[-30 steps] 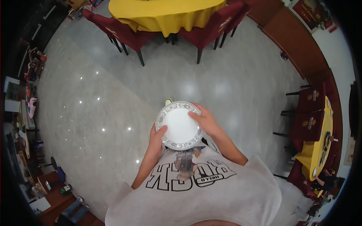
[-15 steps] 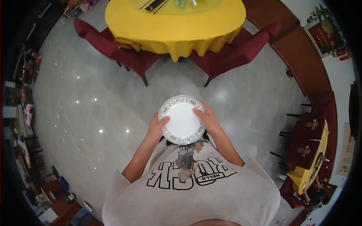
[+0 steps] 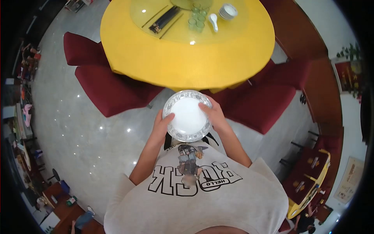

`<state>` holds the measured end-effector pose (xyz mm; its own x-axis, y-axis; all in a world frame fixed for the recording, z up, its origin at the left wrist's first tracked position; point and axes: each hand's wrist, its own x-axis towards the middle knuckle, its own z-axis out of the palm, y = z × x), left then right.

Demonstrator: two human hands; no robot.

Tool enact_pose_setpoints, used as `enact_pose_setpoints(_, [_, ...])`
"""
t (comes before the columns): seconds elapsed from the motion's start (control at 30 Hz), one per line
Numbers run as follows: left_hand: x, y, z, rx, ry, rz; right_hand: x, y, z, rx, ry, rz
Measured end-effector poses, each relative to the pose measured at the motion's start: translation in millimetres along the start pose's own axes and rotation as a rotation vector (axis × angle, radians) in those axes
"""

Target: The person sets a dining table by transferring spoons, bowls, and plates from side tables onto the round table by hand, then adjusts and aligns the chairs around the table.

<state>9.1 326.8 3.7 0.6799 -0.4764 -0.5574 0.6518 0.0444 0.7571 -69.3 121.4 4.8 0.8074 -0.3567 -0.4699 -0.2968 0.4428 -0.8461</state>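
The round white plate (image 3: pixel 187 117) is facing upward toward the head camera, its grey patterned rim forming a near-circle; being round, it is presenting no distinct long axis. It is hovering in front of the printed shirt (image 3: pixel 194 210), between the two hands, its far edge appearing close to the near edge of the yellow-covered counter (image 3: pixel 187 64). The left hand (image 3: pixel 161 124) is gripping the left rim, its forearm slanting forward and inward; the right hand (image 3: pixel 214 112) is gripping the right rim slightly farther forward, its forearm also angling inward. The fingers of both hands are closing on the plate, thumbs resting on its upper face and the others lying largely hidden. The counter is bearing green glasses (image 3: pixel 199 17), a white spoon (image 3: pixel 213 22), stacked bowls (image 3: pixel 228 11) and chopsticks (image 3: pixel 170 26). Red chairs (image 3: pixel 111 87) are standing on either side.
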Motion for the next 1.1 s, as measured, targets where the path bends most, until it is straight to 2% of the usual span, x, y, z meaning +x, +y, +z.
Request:
enact_pose_setpoints(0.13, [65.7,28.6,-11.4,-0.125,0.072,-0.066,80.1,-28.8,20.7,-0.097,-0.034,0.054])
enact_pose_setpoints(0.27, [149.6,66.2,-32.8,-0.212,0.075,-0.137,164.0,-52.1,50.1,-0.115,0.032,0.192])
enact_pose_setpoints(0.3, [173.0,82.6,-35.5,-0.187,0.102,-0.152,188.4,-57.7,60.7,-0.181,0.062,0.110])
enact_pose_setpoints(0.4, [240.5,132.0,-49.4,-0.243,0.085,-0.216,256.4,-78.9,78.3,-0.129,0.079,0.165])
enact_pose_setpoints(0.43, [271.8,149.8,-49.5,-0.244,0.089,-0.216,286.1,-81.8,83.3,-0.156,0.072,0.068])
enact_pose_setpoints(0.57, [380.9,206.1,-60.8,-0.253,0.131,-0.098,397.1,-114.0,111.0,-0.123,0.143,0.067])
enact_pose_setpoints(0.63, [430.7,234.1,-55.1,-0.255,0.153,-0.030,457.3,-123.2,113.8,-0.085,0.127,-0.042])
enact_pose_setpoints(0.8, [534.1,274.4,-50.7,-0.247,0.183,0.068,573.5,-153.8,114.9,-0.144,0.100,-0.089])
enact_pose_setpoints(0.93, [606.9,294.7,-50.2,-0.298,0.203,0.145,640.8,-178.1,118.1,-0.092,0.056,-0.063])
enact_pose_setpoints(1.1, [679.4,317.6,-45.7,-0.259,0.201,0.218,708.5,-188.2,113.5,-0.041,0.043,-0.155])
